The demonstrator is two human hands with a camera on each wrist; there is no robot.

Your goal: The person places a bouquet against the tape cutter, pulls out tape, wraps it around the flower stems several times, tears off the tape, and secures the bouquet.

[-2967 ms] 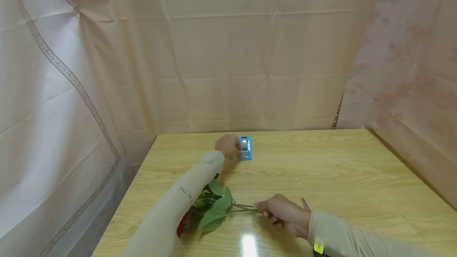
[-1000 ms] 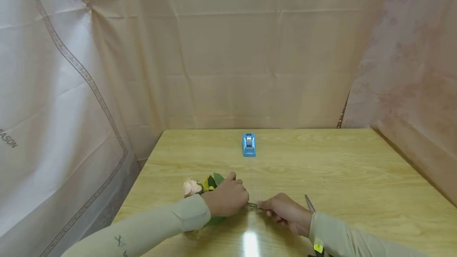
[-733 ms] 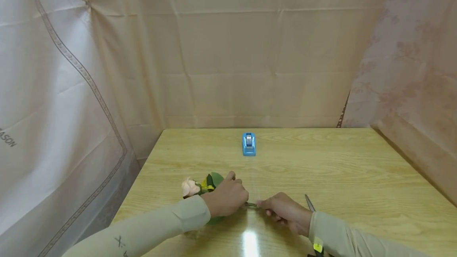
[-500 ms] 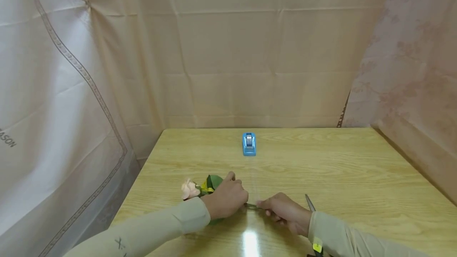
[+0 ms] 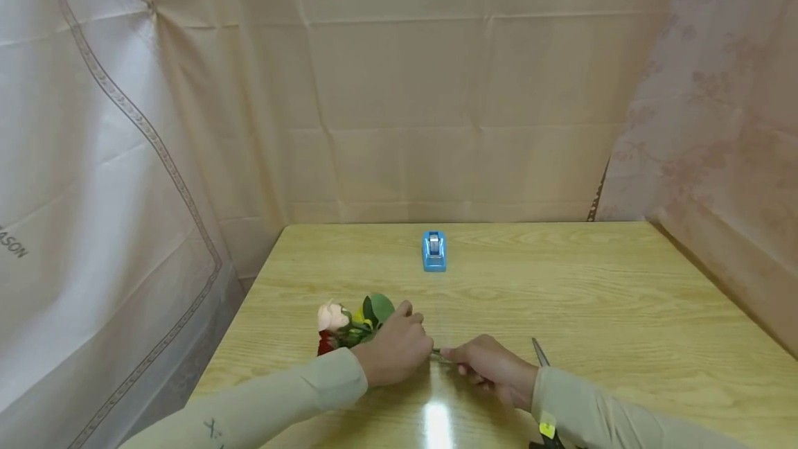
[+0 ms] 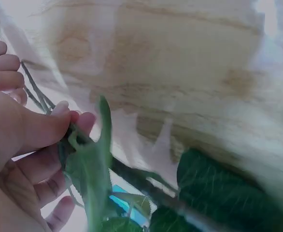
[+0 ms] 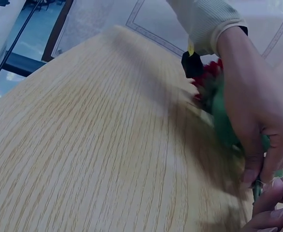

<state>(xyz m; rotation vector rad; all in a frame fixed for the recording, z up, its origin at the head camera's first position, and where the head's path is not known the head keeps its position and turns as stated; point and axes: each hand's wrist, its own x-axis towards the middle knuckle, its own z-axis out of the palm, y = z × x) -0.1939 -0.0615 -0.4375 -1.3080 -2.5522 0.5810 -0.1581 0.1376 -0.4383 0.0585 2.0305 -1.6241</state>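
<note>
A small bunch of flowers lies on its side at the front of the table: a cream rose point(image 5: 332, 317), a red flower point(image 5: 325, 342), a little yellow and green leaves point(image 5: 382, 306). My left hand point(image 5: 399, 348) pinches the stems point(image 6: 146, 186) just below the leaves, between thumb and fingers. To its right, my right hand point(image 5: 495, 369) pinches the same stems close to their ends. A faint clear strip point(image 5: 442, 307), like tape, runs from the blue tape dispenser point(image 5: 434, 251) towards the stems between both hands. My left hand hides part of the bunch.
The dispenser stands near the back edge of the wooden table point(image 5: 561, 276). A pointed metal blade point(image 5: 540, 352) sticks out from behind the right wrist, its other end hidden. Hanging cloth point(image 5: 399, 116) closes off the back and both sides.
My left hand has come from the dispenser down to the stems. In the last half second the bunch has turned slightly, lifting a leaf and showing the red flower; both hands stay nearly in place.
</note>
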